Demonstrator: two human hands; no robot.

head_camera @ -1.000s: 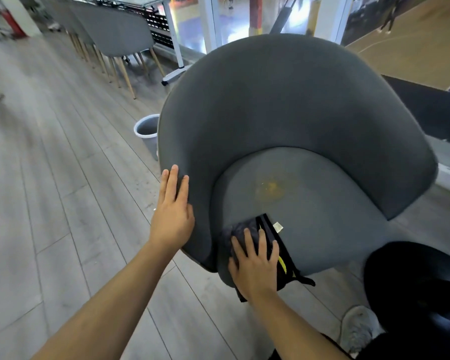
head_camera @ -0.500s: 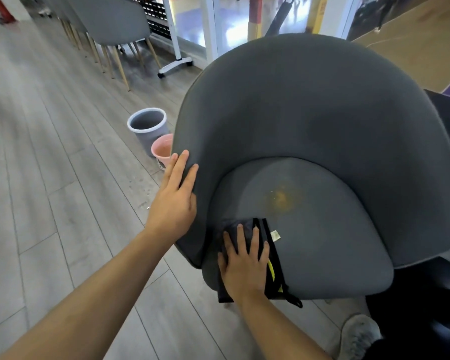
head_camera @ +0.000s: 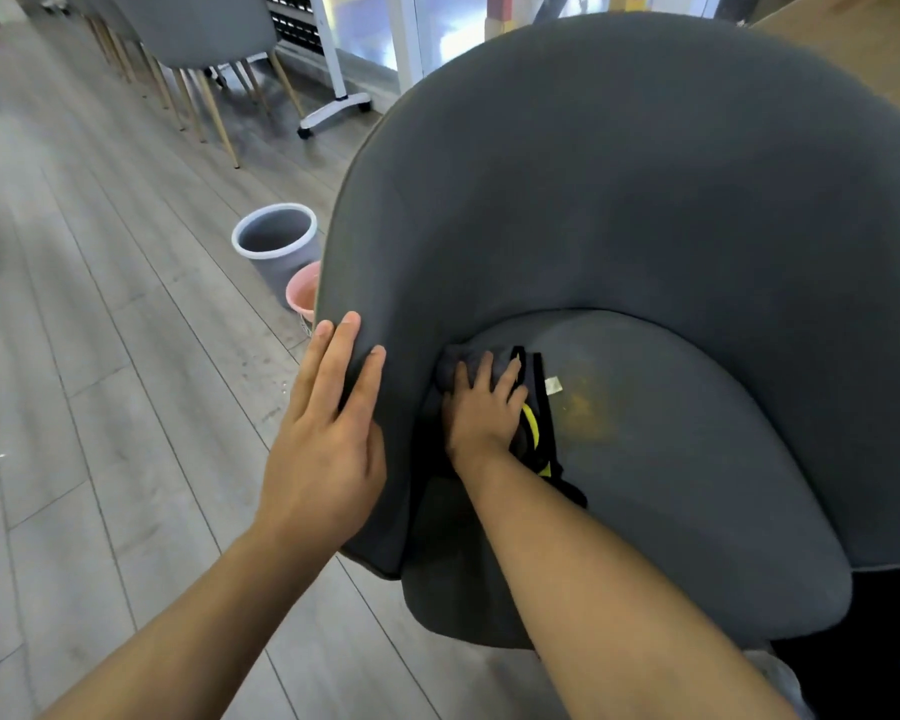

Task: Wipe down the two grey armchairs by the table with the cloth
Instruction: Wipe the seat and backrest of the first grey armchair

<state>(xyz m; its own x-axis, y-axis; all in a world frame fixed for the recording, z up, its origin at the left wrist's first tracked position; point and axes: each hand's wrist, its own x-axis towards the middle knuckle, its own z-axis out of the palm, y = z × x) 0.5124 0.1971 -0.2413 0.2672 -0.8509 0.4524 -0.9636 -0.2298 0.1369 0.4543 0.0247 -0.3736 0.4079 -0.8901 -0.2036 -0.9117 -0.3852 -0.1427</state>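
- The grey armchair [head_camera: 645,200] fills the right side of the view, and a yellowish stain [head_camera: 585,407] marks its seat cushion.
- The dark cloth [head_camera: 539,407], black with a yellow stripe and a small white tag, lies on the armchair's seat at its left rear corner, just beside the stain.
- The right hand [head_camera: 481,413] lies flat on the cloth, fingers spread and pressing it into the seat.
- The left hand [head_camera: 328,449] rests on the armchair's left rim with straight fingers, holding nothing.
- A grey bucket [head_camera: 276,246] and a pink bucket [head_camera: 302,293] stand on the plank floor [head_camera: 100,356] just left of the armchair; the armchair partly hides the pink one.
- More grey chairs [head_camera: 204,28] stand well beyond the armchair.
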